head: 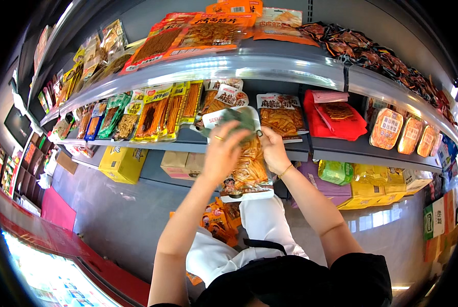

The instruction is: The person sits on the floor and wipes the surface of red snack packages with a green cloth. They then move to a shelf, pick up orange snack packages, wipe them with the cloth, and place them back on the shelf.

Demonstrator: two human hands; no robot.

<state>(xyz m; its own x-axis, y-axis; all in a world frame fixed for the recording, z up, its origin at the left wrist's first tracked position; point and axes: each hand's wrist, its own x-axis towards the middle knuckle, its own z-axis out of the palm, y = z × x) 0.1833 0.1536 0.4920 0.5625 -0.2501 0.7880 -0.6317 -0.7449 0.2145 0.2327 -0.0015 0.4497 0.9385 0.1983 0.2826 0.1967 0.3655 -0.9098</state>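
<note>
My right hand [275, 151] grips the right edge of a clear-and-white plastic snack packet [250, 169] filled with orange-brown strips. The packet is tilted up over my knees, in front of the middle shelf. Against its upper part, my left hand [224, 151], with a ring on one finger, presses a dark green cloth [241, 118]. Motion blurs this hand and the cloth, and together they cover part of the packet's front. Similar packets [280, 111] lie on the shelf just behind my right hand.
A clear-fronted upper shelf [252, 69] overhangs the middle shelf [182, 139]. Yellow-edged snack packs [152, 115] stand left, a red bag [334, 119] right. Below are a yellow carton [123, 163] and a purple box [321, 186]. Orange packets [219, 222] lie low between my legs.
</note>
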